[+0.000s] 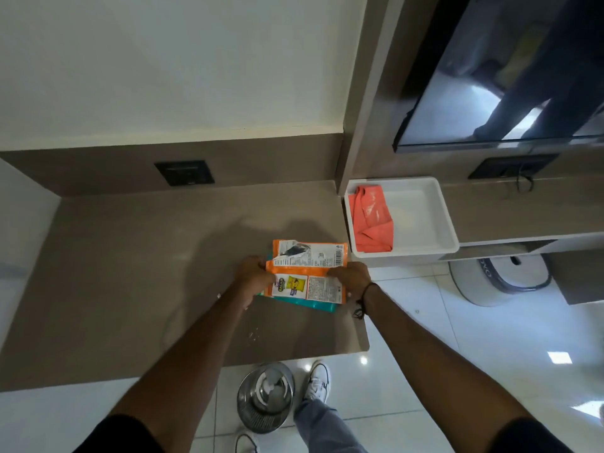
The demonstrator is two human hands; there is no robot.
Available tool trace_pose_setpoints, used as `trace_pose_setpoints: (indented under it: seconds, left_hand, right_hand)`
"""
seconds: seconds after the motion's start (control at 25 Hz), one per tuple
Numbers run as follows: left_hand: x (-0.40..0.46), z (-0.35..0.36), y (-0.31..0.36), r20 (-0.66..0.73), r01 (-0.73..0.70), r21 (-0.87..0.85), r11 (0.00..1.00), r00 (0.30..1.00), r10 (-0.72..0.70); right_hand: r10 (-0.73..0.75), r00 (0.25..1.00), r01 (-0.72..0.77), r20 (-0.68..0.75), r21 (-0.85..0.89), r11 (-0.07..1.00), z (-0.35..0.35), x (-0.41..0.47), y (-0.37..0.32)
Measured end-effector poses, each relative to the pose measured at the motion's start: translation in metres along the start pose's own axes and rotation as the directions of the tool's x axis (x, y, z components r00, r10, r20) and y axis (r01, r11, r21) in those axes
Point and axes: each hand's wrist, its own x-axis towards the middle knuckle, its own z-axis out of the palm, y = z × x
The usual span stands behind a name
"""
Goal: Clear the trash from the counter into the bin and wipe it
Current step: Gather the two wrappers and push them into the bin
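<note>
On the brown counter, the left hand and right hand clamp their fingers on opposite edges of stacked orange wrappers above a metal bin.

The brown counter carries a stack of snack wrappers near its right edge and small white crumbs just in front.
</note>
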Motion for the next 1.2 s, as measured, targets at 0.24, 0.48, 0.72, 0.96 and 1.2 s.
trace_pose_setpoints:
  seconds: [0.24,0.48,0.72,0.96,1.2]
  left_hand:
    - [-0.067,-0.033,-0.018,0.352,-0.099,-0.257,0.961,0.917,0.188]
    - [-0.129,-0.051,-0.126,0.537,0.029,-0.276,0.961,0.833,0.129]
    - [-0.144,-0.037,-0.250,0.373,0.243,-0.210,0.947,0.915,-0.152]
    - [-0.128,0.012,-0.352,0.095,0.374,-0.193,0.907,0.927,-0.362]
    - [-0.054,0.091,-0.436,0.060,0.248,0.029,0.968,0.966,-0.250]
  right_hand:
    - [-0.026,0.989,0.040,0.146,-0.091,0.995,-0.033,-0.065,0.017]
    - [0.031,0.948,0.062,0.318,-0.280,0.958,-0.009,-0.141,0.075]
    - [0.025,0.982,0.021,0.186,-0.244,0.970,0.075,-0.159,0.154]
    - [0.016,0.995,-0.054,-0.104,-0.381,0.923,0.146,-0.102,0.264]
    - [0.063,0.989,-0.124,-0.137,-0.505,0.854,0.212,0.020,0.374]
